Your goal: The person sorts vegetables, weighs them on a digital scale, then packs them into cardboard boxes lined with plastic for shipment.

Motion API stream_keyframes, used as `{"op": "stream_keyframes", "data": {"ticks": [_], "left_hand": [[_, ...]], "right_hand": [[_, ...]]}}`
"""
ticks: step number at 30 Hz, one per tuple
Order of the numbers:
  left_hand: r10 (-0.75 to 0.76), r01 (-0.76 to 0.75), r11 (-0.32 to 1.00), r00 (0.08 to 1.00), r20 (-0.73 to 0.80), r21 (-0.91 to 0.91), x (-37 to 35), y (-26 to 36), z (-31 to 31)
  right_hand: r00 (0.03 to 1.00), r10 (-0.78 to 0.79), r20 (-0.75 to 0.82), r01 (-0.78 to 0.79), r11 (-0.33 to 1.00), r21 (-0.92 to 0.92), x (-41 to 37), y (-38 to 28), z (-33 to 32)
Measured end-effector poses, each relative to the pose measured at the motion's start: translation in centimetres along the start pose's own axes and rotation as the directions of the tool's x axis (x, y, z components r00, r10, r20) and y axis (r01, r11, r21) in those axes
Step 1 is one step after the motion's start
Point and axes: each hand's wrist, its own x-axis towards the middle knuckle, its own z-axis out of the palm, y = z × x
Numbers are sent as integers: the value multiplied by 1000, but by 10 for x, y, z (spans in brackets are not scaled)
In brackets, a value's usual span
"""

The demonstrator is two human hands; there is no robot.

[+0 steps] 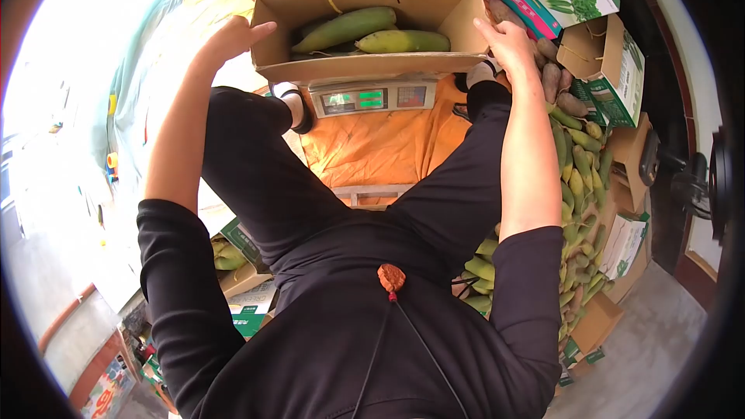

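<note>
An open cardboard box (295,70) rests on a digital scale (392,98) whose display shows green digits. Inside it lie long green gourds (353,27) and a yellow-green one (403,41). Two yellow cord handles hang on the box's far inner wall. My left hand (235,37) is at the box's left edge, its thumb stretched toward the rim. At the right edge, my right hand (506,41) has its thumb against the side wall, with its other fingers curled and partly hidden.
Orange cloth (372,143) covers the floor under the scale. A large pile of green gourds (578,178) lies at right, below reddish-brown tubers (551,81). Printed cartons (621,70) stand beside them. A small wooden stool (369,192) shows between my legs.
</note>
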Motion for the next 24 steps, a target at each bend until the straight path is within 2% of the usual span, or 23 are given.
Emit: {"op": "stream_keyframes", "data": {"ticks": [2, 3, 5, 6, 8, 9, 11, 12, 13, 15, 17, 18, 19, 20, 21, 22, 23, 24], "left_hand": [[123, -133, 989, 982, -145, -60, -1, 1, 7], [119, -129, 989, 982, -147, -65, 3, -3, 11], [70, -80, 987, 995, -78, -137, 15, -8, 15], [65, -76, 987, 995, -80, -143, 19, -8, 14], [-66, 69, 992, 997, 35, -104, 27, -7, 16], [-69, 72, 991, 997, 35, -109, 25, -2, 15], [-34, 30, 998, 996, 80, 54, 22, 6, 9], [-37, 34, 998, 996, 79, 45, 26, -1, 10], [78, -88, 993, 989, 127, 73, 28, -8, 8], [190, -208, 974, 966, 173, 90, 31, -13, 8], [-19, 26, 996, 997, 80, -88, 13, 4, -2], [-27, 34, 995, 997, 73, -92, 26, -7, 1], [193, -207, 973, 972, 133, 105, 50, -25, 6], [379, -436, 855, 895, 234, 280, 62, -41, 5], [367, -420, 863, 903, 222, 282, 56, -43, -1], [211, -228, 959, 971, 116, 168, 48, -37, -6], [30, -31, 999, 999, 32, 29, 38, -37, -14], [172, -176, 982, 983, 62, 65, 33, -51, -23]], "right_hand": [[1000, -16, 7, 17, 997, -74, -2, -3, -1], [1000, -22, 9, 22, 997, -78, -3, -6, -3], [997, -22, 73, 36, 980, -197, -6, -13, -8], [997, -28, 75, 42, 979, -201, -7, -17, -10], [992, 12, 124, 26, 954, -298, -9, -24, -12], [992, 9, 126, 29, 953, -302, -8, -25, -9], [993, 10, 117, 33, 933, -360, -4, -23, -3], [993, 4, 118, 39, 930, -365, 2, -20, 0], [989, 18, 144, 36, 931, -364, 10, -16, 2], [985, 27, 168, 37, 930, -367, 22, -6, 3], [978, -30, 207, 86, 960, -265, 28, -5, 3], [978, 5, 207, 41, 975, -217, 26, -14, 1], [978, -12, 210, 58, 975, -212, 24, -26, -2], [974, -11, 226, 53, 982, -182, 22, -39, -6], [970, -10, 244, 49, 987, -154, 22, -50, -8], [978, -95, 188, 116, 988, -102, 23, -58, -8], [975, -138, 175, 157, 982, -105, 29, -67, -8], [964, -188, 187, 207, 974, -87, 33, -79, -8]]}}
